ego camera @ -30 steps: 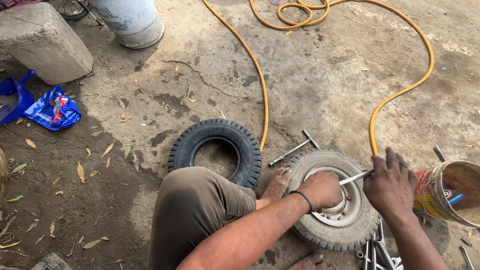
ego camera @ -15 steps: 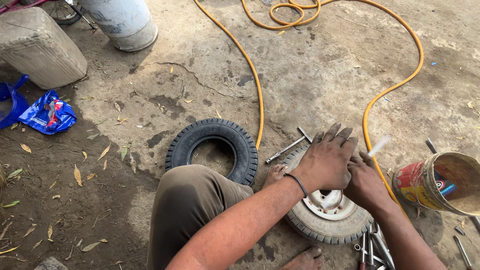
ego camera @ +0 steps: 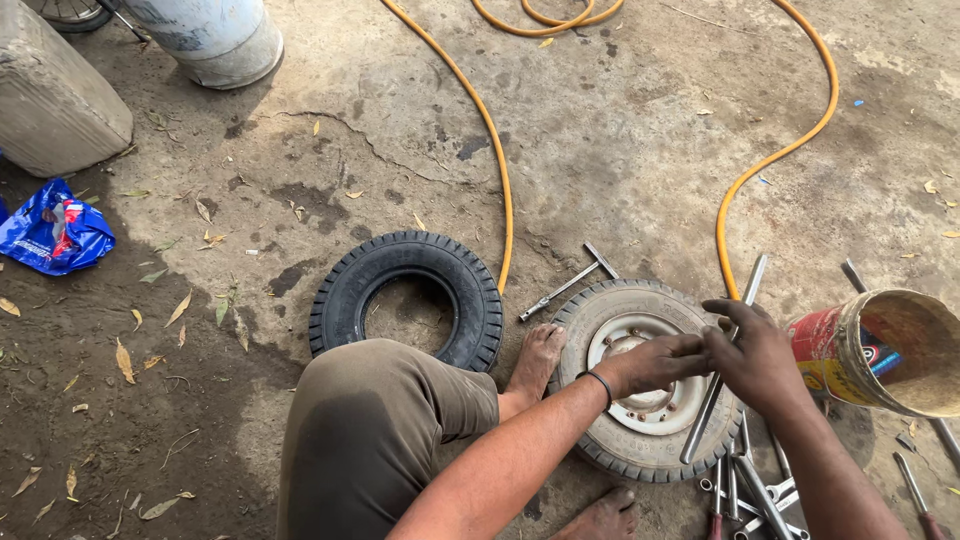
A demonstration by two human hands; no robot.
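Observation:
A small wheel (ego camera: 606, 303) with a white steel rim (ego camera: 622, 338) lies flat on the ground between my bare feet. My left hand (ego camera: 655, 365), with a dark band on its wrist, lies over the rim's centre with fingers stretched toward the other hand. My right hand (ego camera: 757, 357) is closed around a long metal lever (ego camera: 753, 279) that slants across the wheel's right side, its lower end over the tyre's edge. The two hands touch.
A loose black tyre (ego camera: 345, 290) lies left of the wheel, a T-handled wrench (ego camera: 568, 286) between them. A yellow hose (ego camera: 490, 150) loops across the concrete. A tipped bucket (ego camera: 850, 340) sits right, with several tools (ego camera: 752, 492) below it. A blue bag (ego camera: 50, 235), a block and a cylinder stand far left.
Both hands came down from the wheel's upper edge to its centre. The lever now slants steeply across the right side of the tyre, and the rim is partly uncovered.

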